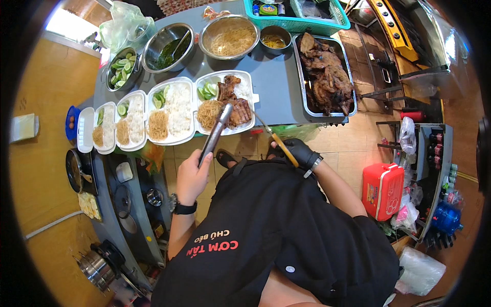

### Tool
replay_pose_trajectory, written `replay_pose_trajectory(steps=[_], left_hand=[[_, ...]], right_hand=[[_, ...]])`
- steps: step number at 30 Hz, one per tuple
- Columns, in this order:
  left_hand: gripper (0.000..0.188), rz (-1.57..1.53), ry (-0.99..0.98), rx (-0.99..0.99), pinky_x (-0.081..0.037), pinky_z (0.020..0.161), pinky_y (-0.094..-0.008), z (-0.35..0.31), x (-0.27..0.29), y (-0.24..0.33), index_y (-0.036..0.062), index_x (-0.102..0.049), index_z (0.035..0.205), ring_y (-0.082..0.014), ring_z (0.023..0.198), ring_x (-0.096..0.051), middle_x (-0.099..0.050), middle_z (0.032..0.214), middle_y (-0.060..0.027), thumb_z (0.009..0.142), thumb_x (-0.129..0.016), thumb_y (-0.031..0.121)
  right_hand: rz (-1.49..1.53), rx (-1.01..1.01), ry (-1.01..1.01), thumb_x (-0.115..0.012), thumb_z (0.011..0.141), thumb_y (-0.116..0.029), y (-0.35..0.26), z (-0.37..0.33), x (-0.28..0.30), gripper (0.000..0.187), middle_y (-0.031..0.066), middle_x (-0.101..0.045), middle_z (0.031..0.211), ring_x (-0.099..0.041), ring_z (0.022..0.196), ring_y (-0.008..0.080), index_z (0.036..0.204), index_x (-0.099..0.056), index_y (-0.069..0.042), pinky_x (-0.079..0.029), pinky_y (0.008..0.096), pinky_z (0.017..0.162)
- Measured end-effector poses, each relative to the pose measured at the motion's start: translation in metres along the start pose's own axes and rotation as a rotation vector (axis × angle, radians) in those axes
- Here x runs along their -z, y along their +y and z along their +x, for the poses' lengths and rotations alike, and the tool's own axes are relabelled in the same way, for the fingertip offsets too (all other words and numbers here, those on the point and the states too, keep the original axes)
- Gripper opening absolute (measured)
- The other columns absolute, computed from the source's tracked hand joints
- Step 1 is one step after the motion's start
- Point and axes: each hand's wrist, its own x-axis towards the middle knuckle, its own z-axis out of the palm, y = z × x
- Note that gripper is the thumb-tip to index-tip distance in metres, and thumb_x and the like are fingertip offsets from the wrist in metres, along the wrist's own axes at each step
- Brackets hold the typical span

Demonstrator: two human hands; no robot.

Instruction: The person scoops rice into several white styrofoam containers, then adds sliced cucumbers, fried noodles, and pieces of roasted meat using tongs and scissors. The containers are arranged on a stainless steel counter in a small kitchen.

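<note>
My bare left hand (192, 180) is closed round metal tongs (216, 134). Their tips reach the browned grilled meat (238, 113) in the rightmost open foam box (203, 82). In my black-gloved right hand (300, 152) are what look like yellow-handled scissors (284, 148), seen nearly edge-on. Their thin metal blades point at the right edge of the meat; whether they touch it I cannot tell. Noodle-like shreds (208, 113), cucumber slices (206, 91) and white rice (244, 87) share that box. Left of it stand several open foam boxes (190, 128) with rice, shreds and cucumber.
Behind the boxes stand a pot of cucumber slices (109, 82), a bowl of greens (149, 62), a bowl of shreds (203, 45) and a small pot (263, 37). A metal tray (349, 71) of dark roasted meat lies right, below a teal basket (307, 26). A red cooler (383, 192) stands on the floor.
</note>
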Motion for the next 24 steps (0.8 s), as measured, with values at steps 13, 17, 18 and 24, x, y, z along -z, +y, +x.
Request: replay_pose_trajectory(steps=[13,17,18,24], left_hand=[[0.029,-0.263,-0.225,-0.058,-0.038,0.043,-0.0235,0.028,-0.045,0.07,0.0024,-0.054,0.086,-0.007,0.046,-0.05,-0.05,0.056,0.0,0.094,-0.056,0.03],[0.03,-0.184,-0.287,-0.182,-0.038,0.044,-0.0218,0.055,-0.079,0.099,0.0025,-0.054,0.086,-0.0053,0.047,-0.049,-0.051,0.057,0.0008,0.093,-0.058,0.031],[0.032,-0.147,-0.276,-0.212,-0.04,0.045,-0.0267,0.065,-0.087,0.103,0.0026,-0.053,0.085,-0.0139,0.045,-0.051,-0.052,0.055,-0.0046,0.092,-0.057,0.034],[0.035,0.307,-0.131,-0.588,-0.042,0.052,-0.0434,0.091,-0.113,0.159,0.0027,-0.051,0.082,-0.0382,0.059,-0.056,-0.053,0.059,-0.0181,0.091,-0.054,0.036]], right_hand=[[0.781,0.007,0.198,-0.061,0.088,-0.047,-0.01,-0.096,0.051,0.042,-0.0017,-0.056,0.064,-0.05,0.057,0.0047,0.092,-0.062,-0.005,-0.037,0.0187,0.05],[0.782,0.07,0.239,-0.058,0.09,-0.047,0.013,-0.103,0.077,0.04,-0.0047,-0.052,0.061,-0.044,0.052,0.0041,0.092,-0.061,-0.006,-0.032,0.0193,0.046],[0.779,0.07,0.288,-0.058,0.089,-0.049,0.016,-0.106,0.08,0.042,-0.0047,-0.05,0.06,-0.043,0.05,0.0044,0.086,-0.062,-0.007,-0.029,0.0205,0.045],[0.671,0.026,0.447,-0.06,0.087,-0.053,0.017,-0.114,0.108,0.049,-0.0022,-0.046,0.048,-0.043,0.038,0.0079,0.073,-0.06,-0.006,-0.033,0.0221,0.037]])
